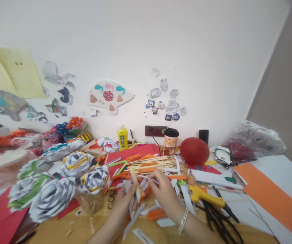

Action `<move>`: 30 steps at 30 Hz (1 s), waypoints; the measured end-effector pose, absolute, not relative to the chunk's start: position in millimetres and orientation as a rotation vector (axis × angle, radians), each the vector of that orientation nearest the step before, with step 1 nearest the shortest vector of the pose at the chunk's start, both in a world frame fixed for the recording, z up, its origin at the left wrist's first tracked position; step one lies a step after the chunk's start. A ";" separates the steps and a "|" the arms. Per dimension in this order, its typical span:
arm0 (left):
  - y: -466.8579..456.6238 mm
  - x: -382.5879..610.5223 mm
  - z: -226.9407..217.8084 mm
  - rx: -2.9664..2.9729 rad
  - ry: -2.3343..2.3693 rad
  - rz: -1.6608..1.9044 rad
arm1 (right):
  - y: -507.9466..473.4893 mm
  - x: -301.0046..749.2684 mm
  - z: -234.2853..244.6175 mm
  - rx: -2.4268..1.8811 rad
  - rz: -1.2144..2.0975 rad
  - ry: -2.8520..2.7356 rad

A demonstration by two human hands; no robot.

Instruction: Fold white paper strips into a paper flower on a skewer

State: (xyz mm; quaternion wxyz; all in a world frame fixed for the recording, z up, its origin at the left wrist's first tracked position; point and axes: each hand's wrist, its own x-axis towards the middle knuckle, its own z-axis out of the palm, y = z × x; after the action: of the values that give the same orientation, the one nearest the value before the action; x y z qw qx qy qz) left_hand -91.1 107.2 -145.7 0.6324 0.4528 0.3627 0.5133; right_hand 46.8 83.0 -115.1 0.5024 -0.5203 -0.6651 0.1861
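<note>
Close to the middle of the desk, my left hand (124, 200) pinches a folded paper strip (136, 184), white with a yellow edge, held roughly upright. The fingers of my right hand (165, 193) are closed on a thin white paper strip (148, 178), whose tip reaches toward the folded strip; whether the two are joined I cannot tell. A silvery bracelet (183, 222) is on my right wrist. Beneath and around both hands lie loose white and orange folded paper pieces (156, 213). Just beyond them is a pile of thin wooden sticks (148, 164).
Folded paper roses (53, 196) crowd the left side. A yellow glue gun (205, 195) and black scissors (221, 220) lie at right, before an orange sheet (270, 198). Behind stand a yellow bottle (122, 137), a lidded paper cup (170, 142) and a red balloon (194, 150).
</note>
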 end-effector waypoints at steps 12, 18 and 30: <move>98.4 -87.3 -145.6 0.930 0.715 1.145 | 74.1 32.6 -125.9 -1.146 0.243 -1.533; 96.7 -85.2 -148.8 0.969 0.723 1.114 | 69.4 23.8 -130.1 -1.076 0.440 -1.434; 95.7 -86.0 -147.2 0.949 0.700 1.129 | 64.4 25.4 -124.3 -1.046 0.256 -1.434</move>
State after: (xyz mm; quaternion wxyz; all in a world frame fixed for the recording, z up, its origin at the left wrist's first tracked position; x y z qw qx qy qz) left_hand -86.0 95.7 -147.2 0.6850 0.4236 0.3125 0.5037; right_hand 25.4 64.4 -124.3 0.6243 -0.4558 -0.6245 0.1115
